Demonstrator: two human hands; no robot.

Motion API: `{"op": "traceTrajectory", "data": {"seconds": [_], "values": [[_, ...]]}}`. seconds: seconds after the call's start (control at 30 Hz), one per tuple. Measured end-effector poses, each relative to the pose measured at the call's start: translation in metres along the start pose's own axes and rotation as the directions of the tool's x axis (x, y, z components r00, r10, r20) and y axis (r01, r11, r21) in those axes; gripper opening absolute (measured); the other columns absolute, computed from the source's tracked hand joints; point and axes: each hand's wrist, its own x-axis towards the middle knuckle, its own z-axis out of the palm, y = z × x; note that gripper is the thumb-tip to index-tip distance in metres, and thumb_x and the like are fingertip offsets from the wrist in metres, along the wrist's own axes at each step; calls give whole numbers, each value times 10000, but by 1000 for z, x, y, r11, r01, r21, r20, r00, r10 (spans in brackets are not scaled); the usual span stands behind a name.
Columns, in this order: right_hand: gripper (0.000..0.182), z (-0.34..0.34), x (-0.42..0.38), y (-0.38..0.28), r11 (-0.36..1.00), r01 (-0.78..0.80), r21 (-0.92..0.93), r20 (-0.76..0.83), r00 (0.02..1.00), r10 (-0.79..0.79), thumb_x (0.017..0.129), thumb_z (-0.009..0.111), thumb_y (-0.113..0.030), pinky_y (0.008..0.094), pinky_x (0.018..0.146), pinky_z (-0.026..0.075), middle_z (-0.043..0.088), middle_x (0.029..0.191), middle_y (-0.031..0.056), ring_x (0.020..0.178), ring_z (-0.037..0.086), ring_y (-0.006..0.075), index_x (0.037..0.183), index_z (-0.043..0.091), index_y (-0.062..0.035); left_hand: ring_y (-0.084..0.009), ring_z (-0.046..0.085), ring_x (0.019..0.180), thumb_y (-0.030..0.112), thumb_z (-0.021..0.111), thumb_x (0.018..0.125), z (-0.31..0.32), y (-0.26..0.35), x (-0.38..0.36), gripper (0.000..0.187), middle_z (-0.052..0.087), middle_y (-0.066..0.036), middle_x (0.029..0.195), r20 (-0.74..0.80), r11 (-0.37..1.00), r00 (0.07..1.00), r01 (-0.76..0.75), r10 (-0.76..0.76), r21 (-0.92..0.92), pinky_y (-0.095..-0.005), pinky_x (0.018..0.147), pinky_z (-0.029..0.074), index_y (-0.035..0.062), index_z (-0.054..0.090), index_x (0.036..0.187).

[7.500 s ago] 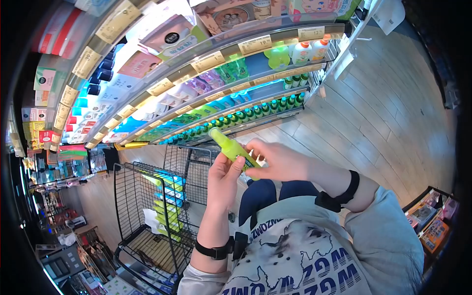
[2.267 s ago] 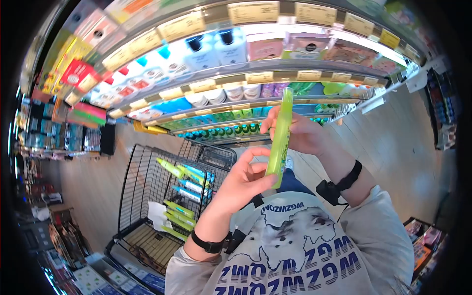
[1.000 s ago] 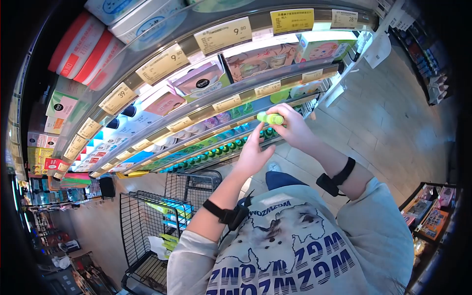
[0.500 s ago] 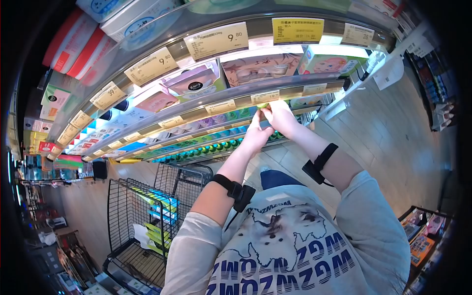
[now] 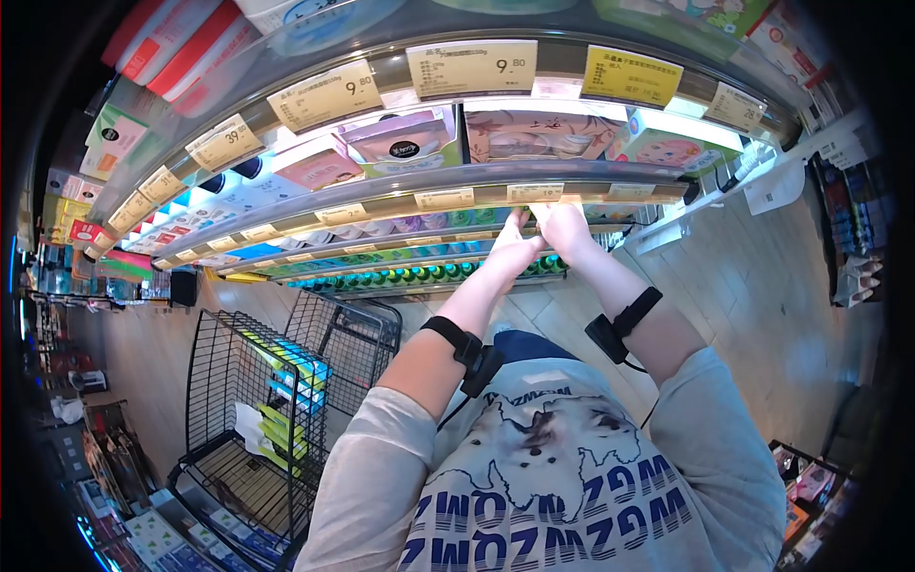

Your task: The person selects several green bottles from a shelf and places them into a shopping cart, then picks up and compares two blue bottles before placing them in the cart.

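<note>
Both arms stretch forward to a shelf, with the hands at the lower price-tag rail (image 5: 448,198). My left hand (image 5: 516,246) has its fingers drawn together and pointing up under the rail; the tips are hidden, and whatever they hold I cannot make out. Close on its right, my right hand (image 5: 566,233) reaches up under the same rail, its fingers mostly hidden and washed out by light. Below the hands run rows of green-capped bottles (image 5: 419,275). Above the rail stand a pink floral box (image 5: 534,133) and a purple box (image 5: 398,143).
A black wire shopping cart (image 5: 205,381) stands at my left, with blue-and-green packs (image 5: 303,374) and green packs (image 5: 278,437) inside. An upper rail carries larger price tags (image 5: 472,69). Wooden floor (image 5: 710,276) stretches to the right, and a display of colourful packs (image 5: 810,481) stands at lower right.
The view has shifted, so the shelf rails sit lower in it. A small yellow-green thing seen at my fingertips before is now mostly hidden, and the hands reach farther under the rail.
</note>
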Motion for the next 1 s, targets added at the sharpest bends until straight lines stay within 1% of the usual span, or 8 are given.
{"op": "traceTrajectory", "data": {"seconds": [0.13, 0.23, 0.33, 0.43, 0.53, 0.63, 0.73, 1.0], "values": [[279, 15, 8, 18, 996, -89, 17, 38, 995, 88, 913, 506, -276, 335, 637, 460, 664, 766, 84, 660, 610, 222, 975, 635, -38, -176, 399, 1236, 203, 668, 794, 4, -3, 3, 873, 251, -46, 1486, -3, 997, 1000, -16, 16, -81, -304, 902, 425, 108, 124, 1470], [286, 19, 12, 17, 980, 115, -163, -52, 991, -125, 917, 485, -283, 336, 615, 466, 663, 743, 87, 641, 614, 217, 968, 637, -47, -170, 401, 1230, 186, 671, 785, 5, -2, 6, 853, 264, -64, 1479, -6, 997, 999, -41, 41, -71, -301, 894, 435, 88, 160, 1460], [356, 13, 18, 4, 970, -143, -198, 165, 970, 176, 934, 383, -265, 400, 950, 387, 621, 1126, 139, 1061, 556, 290, 1202, 554, -103, -164, 447, 1185, 141, 677, 771, 6, 1, 8, 814, 300, -85, 1450, -62, 995, 997, -55, 50, -81, -291, 873, 458, 71, 214, 1437], [273, 20, 16, 7, 905, 52, -423, -143, 982, -124, 896, 452, -258, 353, 714, 467, 676, 823, 82, 718, 631, 216, 961, 647, -77, -167, 499, 1128, 115, 692, 760, 2, 0, 15, 783, 352, -94, 1409, 41, 984, 995, -83, 91, -158, -285, 855, 476, 54, 257, 1407], [274, 24, 17, 11, 968, -57, -243, -156, 988, 19, 882, 447, -254, 357, 769, 452, 677, 873, 76, 791, 628, 229, 973, 652, -96, -158, 526, 1088, 118, 709, 754, 0, -4, 22, 755, 408, -74, 1357, 39, 986, 996, -73, 79, -150, -275, 838, 482, 44, 291, 1379], [272, 25, 20, 8, 916, 13, -400, -317, 936, -151, 872, 461, -252, 358, 794, 450, 677, 911, 82, 859, 619, 243, 991, 652, -99, -136, 527, 951, 227, 724, 727, -2, -8, 27, 766, 426, -64, 1356, 44, 986, 995, -86, 93, -143, -267, 756, 454, 54, 334, 1363], [427, 7, 23, -5, 967, -135, -218, 79, 985, 156, 937, 369, -329, 407, 1047, 295, 498, 1321, 120, 1234, 424, 301, 1247, 526, -82, -138, 527, 984, 219, 715, 731, -2, -9, 31, 719, 453, -57, 1317, 31, 988, 997, -67, 72, -139, -278, 778, 453, 61, 365, 1339], [416, 16, 24, -5, 938, -99, -332, -9, 995, 102, 921, 407, -341, 399, 1019, 318, 523, 1301, 93, 1193, 463, 273, 1244, 524, -105, -119, 558, 1015, 73, 636, 804, -3, -9, 34, 483, 538, -50, 1193, 4, 986, 999, -48, 49, -160, -245, 807, 475, 33, 451, 1248]]}}
